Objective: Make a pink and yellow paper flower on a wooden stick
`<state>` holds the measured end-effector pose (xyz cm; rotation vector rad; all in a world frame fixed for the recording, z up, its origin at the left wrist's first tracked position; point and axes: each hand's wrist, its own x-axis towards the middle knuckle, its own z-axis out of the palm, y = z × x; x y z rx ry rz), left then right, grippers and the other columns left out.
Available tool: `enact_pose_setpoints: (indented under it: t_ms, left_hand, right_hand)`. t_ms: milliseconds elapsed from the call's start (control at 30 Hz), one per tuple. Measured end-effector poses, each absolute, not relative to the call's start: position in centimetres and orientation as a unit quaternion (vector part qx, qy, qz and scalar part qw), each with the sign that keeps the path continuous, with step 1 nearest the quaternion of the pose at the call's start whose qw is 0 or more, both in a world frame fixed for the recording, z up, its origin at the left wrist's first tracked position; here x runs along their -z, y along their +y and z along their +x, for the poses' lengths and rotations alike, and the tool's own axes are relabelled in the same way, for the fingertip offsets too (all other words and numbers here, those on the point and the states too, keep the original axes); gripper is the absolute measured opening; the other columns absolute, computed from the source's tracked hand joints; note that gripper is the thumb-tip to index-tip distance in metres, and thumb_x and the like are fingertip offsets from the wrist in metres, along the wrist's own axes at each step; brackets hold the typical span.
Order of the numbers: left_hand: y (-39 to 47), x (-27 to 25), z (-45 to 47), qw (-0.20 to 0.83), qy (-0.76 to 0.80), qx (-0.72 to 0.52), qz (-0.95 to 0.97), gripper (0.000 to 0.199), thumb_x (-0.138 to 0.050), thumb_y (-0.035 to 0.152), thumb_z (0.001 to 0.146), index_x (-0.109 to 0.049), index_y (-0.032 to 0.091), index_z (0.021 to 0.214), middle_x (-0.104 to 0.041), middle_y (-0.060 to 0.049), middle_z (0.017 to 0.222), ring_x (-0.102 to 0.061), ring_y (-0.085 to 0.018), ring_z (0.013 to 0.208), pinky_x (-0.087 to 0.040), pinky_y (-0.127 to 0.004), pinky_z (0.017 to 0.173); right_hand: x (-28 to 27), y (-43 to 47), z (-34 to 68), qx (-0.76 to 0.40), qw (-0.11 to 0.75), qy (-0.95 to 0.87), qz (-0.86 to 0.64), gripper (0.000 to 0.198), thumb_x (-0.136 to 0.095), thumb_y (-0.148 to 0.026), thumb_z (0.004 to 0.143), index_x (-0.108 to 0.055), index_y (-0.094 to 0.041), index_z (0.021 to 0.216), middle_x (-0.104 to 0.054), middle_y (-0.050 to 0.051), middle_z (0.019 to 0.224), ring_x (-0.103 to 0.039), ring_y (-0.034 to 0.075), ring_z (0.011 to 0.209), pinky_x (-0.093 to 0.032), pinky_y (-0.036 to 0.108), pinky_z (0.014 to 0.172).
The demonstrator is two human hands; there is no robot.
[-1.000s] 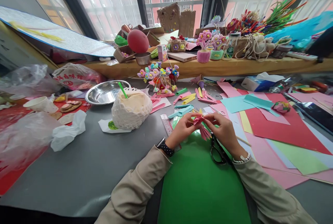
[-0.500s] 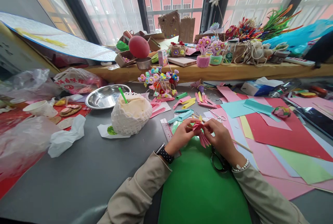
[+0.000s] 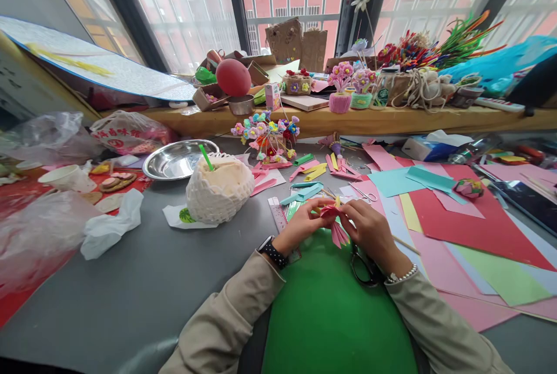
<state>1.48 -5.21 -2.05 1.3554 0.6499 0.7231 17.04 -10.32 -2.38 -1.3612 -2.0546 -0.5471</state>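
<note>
Between both hands, above the green mat (image 3: 335, 310), is a folded pink paper piece (image 3: 339, 235) with pleats fanning downward and a bit of yellow at its top. My left hand (image 3: 302, 224) pinches it from the left, fingers closed. From the other side, my right hand (image 3: 374, 229) also grips it, fingertips close to the left ones and partly hiding the paper. Black-handled scissors (image 3: 363, 267) lie under my right wrist. A ruler (image 3: 277, 214) sits beside my left hand, and folded teal paper strips (image 3: 304, 193) lie just beyond.
Coloured paper sheets (image 3: 478, 229) spread over the right side, with small scissors (image 3: 365, 193) near their edge. At left stand a coconut with a green straw (image 3: 220, 188) and a metal plate (image 3: 174, 160). Wire flowers (image 3: 267, 133) stand before the crowded wooden sill (image 3: 195, 124).
Both hands stay in nearly the same place on the pink paper. Its pleated part has shifted slightly and hangs more straight down.
</note>
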Motion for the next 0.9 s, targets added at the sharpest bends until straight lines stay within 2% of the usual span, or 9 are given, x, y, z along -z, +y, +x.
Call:
enact_pose_setpoints:
  t_ms: [233, 400, 533, 600, 900]
  left_hand:
    - [-5.1, 2.1, 1.3, 0.693, 0.286, -0.321, 0.578, 0.046, -0.070, 0.031, 0.060, -0.056, 0.016, 0.101, -0.055, -0.008, 0.104, -0.056, -0.012, 0.078, -0.047, -0.026, 0.071]
    - [-4.9, 2.1, 1.5, 0.697, 0.284, -0.369, 0.545, 0.059, -0.069, 0.029, 0.062, -0.046, 0.020, 0.115, -0.055, -0.005, 0.096, -0.058, -0.013, 0.078, -0.048, -0.030, 0.074]
    - [-4.9, 1.7, 1.5, 0.674, 0.306, -0.406, 0.536, 0.063, -0.068, 0.030, 0.063, -0.041, 0.020, 0.119, -0.054, -0.004, 0.093, -0.058, -0.014, 0.081, -0.048, -0.031, 0.076]
    - [-5.0, 1.6, 1.4, 0.663, 0.318, -0.398, 0.548, 0.065, -0.068, 0.029, 0.063, -0.039, 0.020, 0.120, -0.055, -0.004, 0.092, -0.058, -0.014, 0.080, -0.047, -0.030, 0.076]
    - [-5.0, 1.8, 1.1, 0.657, 0.320, -0.362, 0.579, 0.077, -0.069, 0.022, 0.062, -0.029, 0.024, 0.127, -0.052, 0.000, 0.087, -0.056, -0.009, 0.072, -0.045, -0.026, 0.073]
  right_hand:
    - [2.1, -10.5, 16.8, 0.248, 0.275, -0.781, -0.503, 0.018, -0.042, -0.017, 0.084, -0.057, -0.017, 0.075, -0.060, 0.005, 0.069, -0.048, 0.016, 0.064, -0.035, 0.026, 0.058]
    - [2.0, -10.7, 16.7, 0.088, 0.326, -0.748, -0.571, 0.024, -0.038, -0.027, 0.086, -0.058, -0.017, 0.077, -0.059, 0.006, 0.072, -0.051, 0.016, 0.069, -0.038, 0.027, 0.062]
    - [1.4, -10.7, 16.6, -0.120, 0.335, -0.733, -0.580, 0.029, -0.042, -0.039, 0.083, -0.058, -0.018, 0.071, -0.059, 0.002, 0.067, -0.050, 0.012, 0.057, -0.038, 0.025, 0.054]
    - [1.0, -10.7, 16.6, -0.188, 0.324, -0.725, -0.578, 0.030, -0.044, -0.041, 0.081, -0.060, -0.018, 0.070, -0.061, 0.001, 0.066, -0.049, 0.011, 0.053, -0.037, 0.023, 0.051]
    - [0.8, -10.6, 16.6, -0.219, 0.305, -0.728, -0.573, 0.032, -0.045, -0.040, 0.080, -0.064, -0.017, 0.069, -0.060, 0.000, 0.058, -0.045, 0.009, 0.047, -0.032, 0.021, 0.045]
